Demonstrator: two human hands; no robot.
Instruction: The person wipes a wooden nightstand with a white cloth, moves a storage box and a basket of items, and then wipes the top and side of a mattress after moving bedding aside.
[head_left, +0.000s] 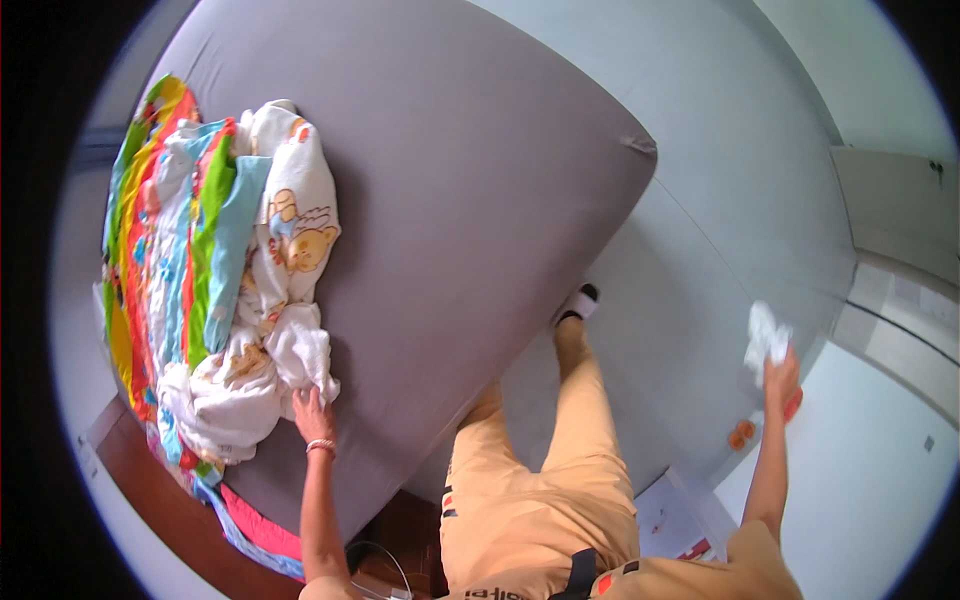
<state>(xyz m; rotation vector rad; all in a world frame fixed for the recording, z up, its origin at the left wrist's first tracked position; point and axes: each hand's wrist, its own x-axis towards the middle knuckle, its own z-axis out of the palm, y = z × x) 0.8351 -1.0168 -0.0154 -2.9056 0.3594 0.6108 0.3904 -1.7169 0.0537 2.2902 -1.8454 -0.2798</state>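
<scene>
On the left side of the mattress in a fitted grey-purple sheet (450, 165) lies a heap of bedding: a multicoloured striped cloth (214, 225) and a white blanket with bear prints (300, 232). My left hand (313, 418), with a bracelet at the wrist, touches the lower right edge of the white fabric; whether its fingers grip it is unclear. Held out to the right over the floor, my right hand (782, 375) is closed on a crumpled white thing (765, 337), perhaps tissue or cloth, blurred.
Orange slippers or similar small items (741, 435) and a red object (793, 403) lie near the right wall. A white box-like item (667, 517) stands beside my legs. Pink fabric (259, 525) hangs at the mattress's lower left edge. A white cable (386, 555) curves below the mattress.
</scene>
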